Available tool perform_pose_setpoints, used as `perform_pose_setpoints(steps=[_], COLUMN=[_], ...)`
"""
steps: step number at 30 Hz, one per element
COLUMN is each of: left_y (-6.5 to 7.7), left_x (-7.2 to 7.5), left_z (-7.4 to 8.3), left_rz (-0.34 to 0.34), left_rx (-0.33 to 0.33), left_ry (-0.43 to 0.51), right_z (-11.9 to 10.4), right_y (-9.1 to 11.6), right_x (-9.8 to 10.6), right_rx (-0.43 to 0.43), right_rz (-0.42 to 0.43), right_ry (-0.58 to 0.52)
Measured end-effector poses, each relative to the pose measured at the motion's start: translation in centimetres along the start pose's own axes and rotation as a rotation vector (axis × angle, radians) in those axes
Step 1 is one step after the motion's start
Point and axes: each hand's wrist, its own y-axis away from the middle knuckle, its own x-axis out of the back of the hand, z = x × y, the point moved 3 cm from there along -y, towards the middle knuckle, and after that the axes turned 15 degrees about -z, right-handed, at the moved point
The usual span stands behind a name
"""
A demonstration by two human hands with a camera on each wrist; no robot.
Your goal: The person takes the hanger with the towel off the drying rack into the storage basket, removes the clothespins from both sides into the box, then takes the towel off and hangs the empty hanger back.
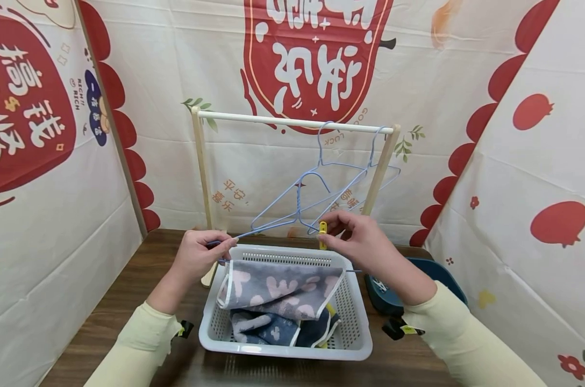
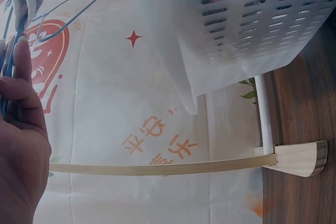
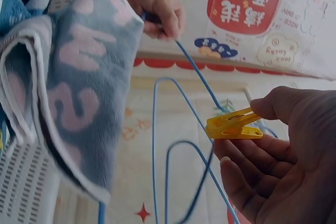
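My left hand (image 1: 198, 258) grips one corner of a blue wire hanger (image 1: 299, 201), tilted with its hook pointing toward the rack. Over the hanger's lower bar is draped a grey towel with pink letters (image 1: 287, 290), above the basket. A yellow clothespin (image 1: 323, 236) is pinched between the thumb and fingers of my right hand (image 1: 362, 242). In the right wrist view the clothespin (image 3: 233, 127) overlaps the hanger's wire; I cannot tell whether they touch. Below the grey towel, dark blue patterned cloth (image 1: 270, 328) lies in the white perforated basket (image 1: 283, 352).
Behind the basket stands a rack with a white rail (image 1: 273, 119) and wooden posts. Two more blue hangers (image 1: 320, 145) hang near its right end. A dark teal container (image 1: 384, 301) sits to the right, partly hidden by my right arm. Printed cloth walls enclose the wooden table (image 1: 128, 301).
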Motion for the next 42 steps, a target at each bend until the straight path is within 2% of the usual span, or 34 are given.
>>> perform_pose_setpoints(steps=[8,15,18,23,30,37,42], left_y=[0.1,0.2,0.2,0.3,0.4,0.5,0.6], left_x=[0.0,0.0,0.1,0.2,0.2,0.2,0.3], left_z=[0.0,-0.1,0.0,0.0,-0.1,-0.2,-0.3], left_rz=[0.004,-0.006,-0.003,0.001,-0.003,-0.003,-0.003], left_rx=[-0.001,-0.008,-0.008,-0.003,0.004,0.012,0.013], left_ry=[-0.002,-0.004,-0.004,-0.002,-0.004,0.0,0.008], right_z=[1.7,4.0,5.4,9.4,15.9,20.5,24.0], right_y=[1.1,2.3,2.6,3.0,3.9,4.9,5.2], right_x=[3.0,5.9,7.2,8.5,9.1,9.1,9.1], right_rx=[-0.092,-0.185,-0.237,-0.357,-0.526,-0.632,-0.707], right_rz=[0.029,0.081,0.078,-0.02,-0.158,-0.273,-0.319], right_ry=[0.044,0.099,0.14,0.171,0.132,0.155,0.147])
